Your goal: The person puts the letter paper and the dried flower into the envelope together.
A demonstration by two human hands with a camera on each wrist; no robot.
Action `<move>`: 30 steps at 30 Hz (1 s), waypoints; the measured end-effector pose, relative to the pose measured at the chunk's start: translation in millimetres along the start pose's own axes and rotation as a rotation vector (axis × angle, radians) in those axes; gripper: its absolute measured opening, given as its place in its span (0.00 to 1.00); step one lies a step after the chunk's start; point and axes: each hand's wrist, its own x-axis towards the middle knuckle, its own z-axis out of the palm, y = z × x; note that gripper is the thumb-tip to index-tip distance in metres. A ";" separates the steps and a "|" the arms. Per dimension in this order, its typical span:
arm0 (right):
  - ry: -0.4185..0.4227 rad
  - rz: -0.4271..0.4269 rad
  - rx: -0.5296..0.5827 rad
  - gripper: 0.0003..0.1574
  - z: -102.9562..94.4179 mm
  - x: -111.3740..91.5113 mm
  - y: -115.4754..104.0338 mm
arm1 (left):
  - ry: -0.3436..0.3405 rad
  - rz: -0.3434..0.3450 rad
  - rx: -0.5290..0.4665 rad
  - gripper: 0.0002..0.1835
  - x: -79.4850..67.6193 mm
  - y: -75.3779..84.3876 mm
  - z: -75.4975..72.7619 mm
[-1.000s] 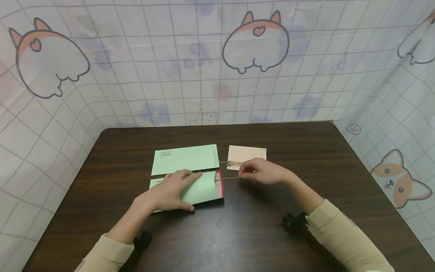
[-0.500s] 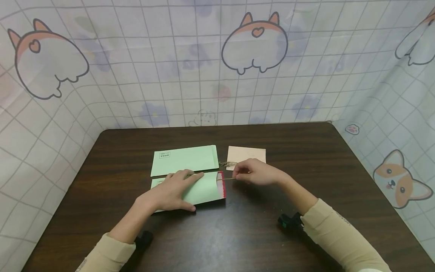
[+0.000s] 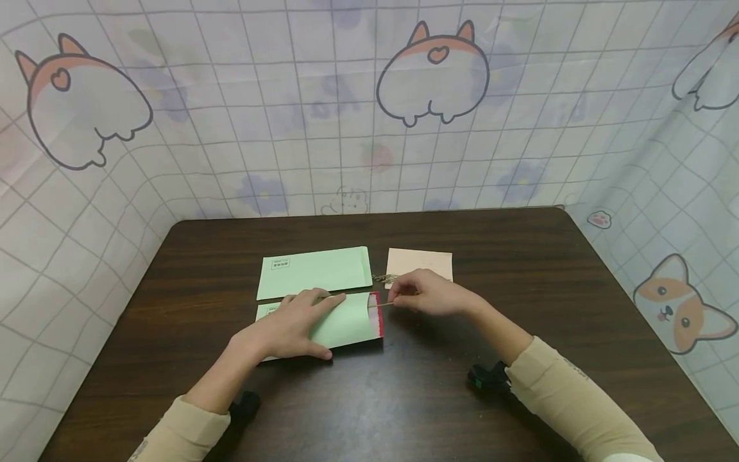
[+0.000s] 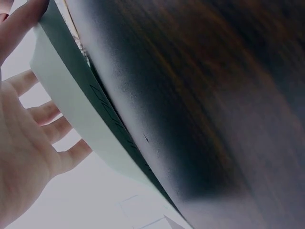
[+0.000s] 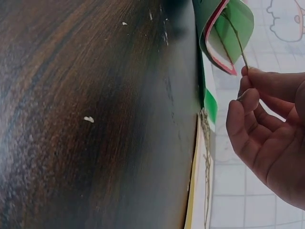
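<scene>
My left hand [image 3: 296,324] rests with spread fingers on a pale green envelope [image 3: 345,326], its thumb along the near edge. That envelope's mouth faces right and gapes, showing a white lining with a red edge [image 3: 380,324]. In the right wrist view its upper panel [image 5: 244,24] bows outward. Between thumb and fingertips, my right hand [image 3: 430,292] pinches a thin dried-looking brown stem [image 5: 238,42]. The stem's far part runs into the envelope's mouth, where its end is hidden. In the left wrist view, the left fingers [image 4: 59,129] lie against the envelope's far side.
Behind lies a second green envelope [image 3: 314,274] with a small printed box. Right of it a beige card [image 3: 423,260] carries a bundle of thin brown strands [image 5: 206,126], partly hidden by my right hand. All lie on a dark wooden table [image 3: 519,256], with a patterned curtain [image 3: 340,154] beyond.
My right hand has moved left toward the envelope's mouth, and less of the stem shows between fingers and envelope. The left hand has stayed nearly still on the envelope.
</scene>
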 end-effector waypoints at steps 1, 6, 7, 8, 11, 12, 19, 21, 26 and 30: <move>0.000 0.000 0.001 0.05 0.4 0.2 0.0 | -0.001 0.000 0.000 0.57 0.0 0.3 -0.1; -0.002 -0.009 0.001 0.06 2.1 1.2 -0.1 | 0.000 0.002 0.000 0.56 0.4 2.0 -1.4; -0.003 -0.009 0.002 0.06 2.2 1.3 -0.6 | 0.000 0.004 0.000 0.56 0.6 2.3 -1.7; -0.004 -0.010 0.005 0.06 2.4 1.5 -0.5 | -0.001 0.004 0.000 0.56 0.8 2.5 -2.0; -0.008 -0.008 0.011 0.06 3.3 2.3 -0.4 | -0.002 0.003 0.002 0.56 1.4 2.8 -2.4; -0.009 -0.008 0.012 0.06 3.8 2.8 0.1 | -0.002 0.003 0.004 0.56 1.7 2.9 -2.5; -0.014 -0.007 0.023 0.05 6.3 5.7 -2.9 | -0.001 0.009 0.007 0.57 3.2 3.1 -2.3; -0.012 -0.012 0.025 0.05 6.8 6.7 -3.4 | -0.002 0.008 0.010 0.57 3.7 3.3 -2.3; -0.009 -0.022 0.031 0.06 8.0 9.0 -3.2 | -0.001 0.008 0.012 0.57 4.9 4.1 -3.1; -0.011 -0.017 0.030 0.05 9.1 10.4 -2.4 | -0.006 0.007 0.010 0.57 5.2 4.6 -3.7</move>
